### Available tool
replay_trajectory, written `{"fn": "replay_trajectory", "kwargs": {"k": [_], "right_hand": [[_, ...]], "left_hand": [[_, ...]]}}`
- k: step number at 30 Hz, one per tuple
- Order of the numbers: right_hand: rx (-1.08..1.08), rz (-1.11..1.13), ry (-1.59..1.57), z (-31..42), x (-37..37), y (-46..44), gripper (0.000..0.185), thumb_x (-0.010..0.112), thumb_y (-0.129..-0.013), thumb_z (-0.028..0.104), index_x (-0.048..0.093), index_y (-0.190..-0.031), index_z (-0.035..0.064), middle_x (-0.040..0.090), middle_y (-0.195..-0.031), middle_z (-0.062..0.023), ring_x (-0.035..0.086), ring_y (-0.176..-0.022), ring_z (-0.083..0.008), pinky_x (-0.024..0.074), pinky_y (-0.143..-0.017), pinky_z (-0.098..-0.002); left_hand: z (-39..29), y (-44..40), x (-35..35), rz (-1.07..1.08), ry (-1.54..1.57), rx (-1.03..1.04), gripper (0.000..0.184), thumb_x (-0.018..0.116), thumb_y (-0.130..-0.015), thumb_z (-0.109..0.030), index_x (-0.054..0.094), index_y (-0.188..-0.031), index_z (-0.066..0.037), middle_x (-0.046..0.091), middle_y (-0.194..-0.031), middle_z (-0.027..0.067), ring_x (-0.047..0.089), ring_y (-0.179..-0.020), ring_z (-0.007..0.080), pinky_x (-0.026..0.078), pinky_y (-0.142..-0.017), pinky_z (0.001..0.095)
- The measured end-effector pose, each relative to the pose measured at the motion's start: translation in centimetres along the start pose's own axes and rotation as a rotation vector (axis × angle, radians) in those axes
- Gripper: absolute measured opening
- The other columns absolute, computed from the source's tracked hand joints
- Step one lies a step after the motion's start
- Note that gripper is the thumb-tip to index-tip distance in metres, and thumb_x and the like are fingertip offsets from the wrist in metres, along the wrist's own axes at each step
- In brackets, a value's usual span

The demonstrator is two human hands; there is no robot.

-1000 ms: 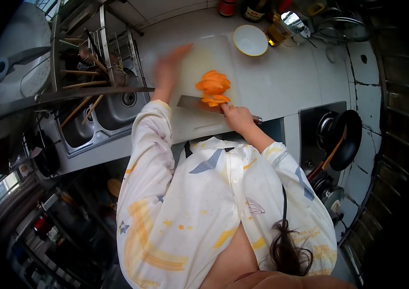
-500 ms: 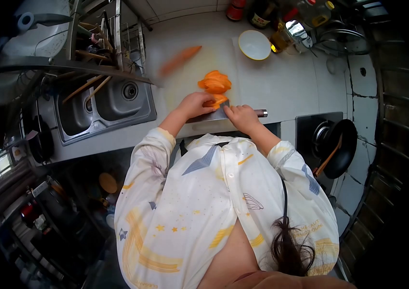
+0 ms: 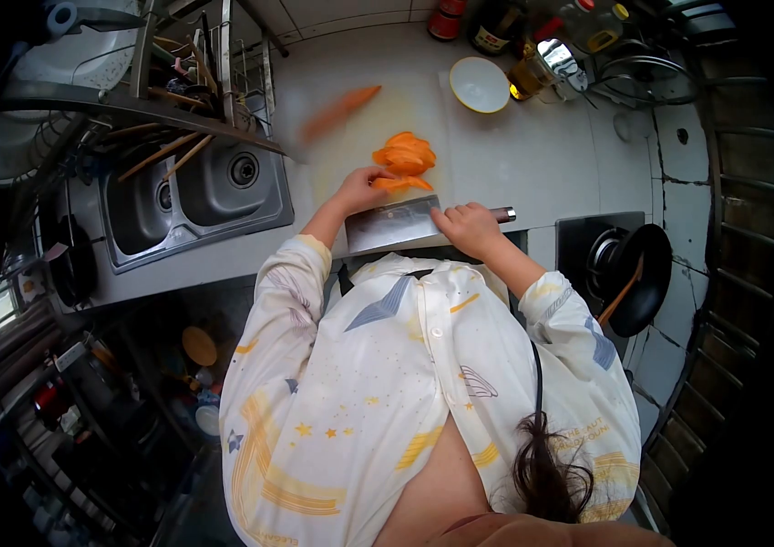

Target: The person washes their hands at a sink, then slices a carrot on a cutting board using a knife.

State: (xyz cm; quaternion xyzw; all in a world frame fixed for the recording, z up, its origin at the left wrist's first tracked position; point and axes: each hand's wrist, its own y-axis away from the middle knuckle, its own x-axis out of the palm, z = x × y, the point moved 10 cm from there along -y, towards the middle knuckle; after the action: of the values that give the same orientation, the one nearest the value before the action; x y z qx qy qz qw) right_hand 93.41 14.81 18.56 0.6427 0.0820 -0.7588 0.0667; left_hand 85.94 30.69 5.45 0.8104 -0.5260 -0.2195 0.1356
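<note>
My right hand (image 3: 471,228) is closed round the handle of a cleaver (image 3: 396,224), whose wide blade lies nearly flat over the near edge of the cutting board (image 3: 337,164). With closed fingers, my left hand (image 3: 361,190) grips some orange carrot slices (image 3: 403,184) just beyond the blade. A larger pile of carrot slices (image 3: 405,153) sits directly behind them. Toward the back left of the board lies a whole carrot (image 3: 341,111), partly blurred.
Behind the board is a white bowl (image 3: 480,86), with bottles (image 3: 533,73) beside it. A double sink (image 3: 232,187) and a dish rack (image 3: 250,82) are on the left. A black pan (image 3: 644,281) rests on the stove (image 3: 587,235) at right.
My left hand came from the back left of the board to the small slices. The cleaver has moved toward me, away from the slices, its blade now more fully in sight.
</note>
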Motion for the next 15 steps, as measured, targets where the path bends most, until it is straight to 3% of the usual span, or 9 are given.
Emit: {"fn": "replay_trajectory", "kwargs": {"k": [4, 5, 7, 8, 10, 11, 13, 15], "right_hand": [[0.089, 0.004, -0.079, -0.9, 0.2, 3.0, 0.030, 0.058, -0.079, 0.014, 0.060, -0.109, 0.0074, 0.063, -0.075, -0.0045, 0.064, -0.068, -0.0251, 0.0483, -0.059, -0.0392], [0.143, 0.017, -0.061, -1.4, 0.3, 4.1, 0.034, 0.063, -0.075, 0.013, 0.061, -0.108, 0.0083, 0.062, -0.074, -0.0037, 0.064, -0.068, -0.0237, 0.0486, -0.060, -0.0376], [0.204, 0.033, -0.043, -1.8, 0.3, 6.1, 0.038, 0.068, -0.070, 0.013, 0.062, -0.108, 0.0093, 0.062, -0.073, -0.0028, 0.064, -0.068, -0.0223, 0.0489, -0.061, -0.0360], [0.295, 0.039, -0.086, -2.5, 0.3, 7.3, 0.042, 0.071, -0.068, 0.012, 0.062, -0.108, 0.0093, 0.064, -0.076, -0.0037, 0.064, -0.069, -0.0236, 0.0495, -0.062, -0.0373], [0.392, 0.044, -0.129, -3.1, 0.5, 9.2, 0.045, 0.074, -0.065, 0.011, 0.062, -0.109, 0.0093, 0.065, -0.079, -0.0046, 0.065, -0.071, -0.0249, 0.0500, -0.064, -0.0386], [0.471, 0.021, -0.147, -3.6, 0.6, 10.4, 0.046, 0.074, -0.065, 0.010, 0.062, -0.110, 0.0094, 0.067, -0.083, -0.0053, 0.066, -0.074, -0.0256, 0.0505, -0.065, -0.0389], [0.607, -0.027, -0.181, -4.4, 0.6, 12.3, 0.044, 0.073, -0.068, 0.008, 0.063, -0.111, 0.0118, 0.070, -0.089, -0.0073, 0.067, -0.077, -0.0276, 0.0523, -0.066, -0.0398], [0.685, -0.087, -0.208, -4.7, 0.4, 13.3, 0.041, 0.073, -0.070, 0.009, 0.063, -0.110, 0.0111, 0.070, -0.086, -0.0088, 0.068, -0.075, -0.0278, 0.0527, -0.065, -0.0400]], "left_hand": [[0.0, 0.0, -1.3, -0.103, -0.077, -0.049, 0.024, 0.070, -0.078, -0.005, 0.069, -0.102, -0.005, 0.070, -0.094, 0.0081, 0.066, -0.088, 0.0190, 0.051, -0.080, 0.0296], [0.5, -0.3, -1.0, -0.098, -0.077, -0.049, 0.024, 0.070, -0.078, -0.005, 0.069, -0.102, -0.005, 0.070, -0.094, 0.0081, 0.066, -0.088, 0.0190, 0.051, -0.080, 0.0296], [-0.8, -0.6, -0.7, -0.147, -0.092, 0.153, 0.024, 0.071, -0.076, -0.006, 0.067, -0.099, -0.003, 0.069, -0.092, 0.0103, 0.067, -0.081, 0.0229, 0.052, -0.074, 0.0347], [-0.6, -0.9, -0.2, -0.141, -0.091, 0.154, 0.024, 0.071, -0.076, -0.006, 0.067, -0.099, -0.003, 0.069, -0.092, 0.0103, 0.067, -0.081, 0.0229, 0.052, -0.074, 0.0347], [-3.8, -0.4, 0.1, -0.283, -0.500, 0.288, 0.026, 0.073, -0.073, -0.008, 0.066, -0.097, -0.005, 0.067, -0.094, 0.0116, 0.064, -0.086, 0.0302, 0.051, -0.075, 0.0410], [-3.8, -0.4, 0.6, -0.276, -0.499, 0.287, 0.026, 0.073, -0.073, -0.008, 0.066, -0.097, -0.005, 0.067, -0.094, 0.0116, 0.064, -0.086, 0.0302, 0.051, -0.075, 0.0410], [-5.6, 0.3, 0.6, -0.455, -0.712, 0.411, 0.034, 0.074, -0.074, -0.017, 0.065, -0.106, -0.012, 0.063, -0.111, 0.0085, 0.058, -0.102, 0.0293, 0.048, -0.086, 0.0428], [-5.7, 0.4, 0.9, -0.491, -0.722, 0.369, 0.036, 0.074, -0.075, -0.018, 0.064, -0.109, -0.013, 0.060, -0.118, 0.0077, 0.056, -0.107, 0.0287, 0.046, -0.089, 0.0426]]}}
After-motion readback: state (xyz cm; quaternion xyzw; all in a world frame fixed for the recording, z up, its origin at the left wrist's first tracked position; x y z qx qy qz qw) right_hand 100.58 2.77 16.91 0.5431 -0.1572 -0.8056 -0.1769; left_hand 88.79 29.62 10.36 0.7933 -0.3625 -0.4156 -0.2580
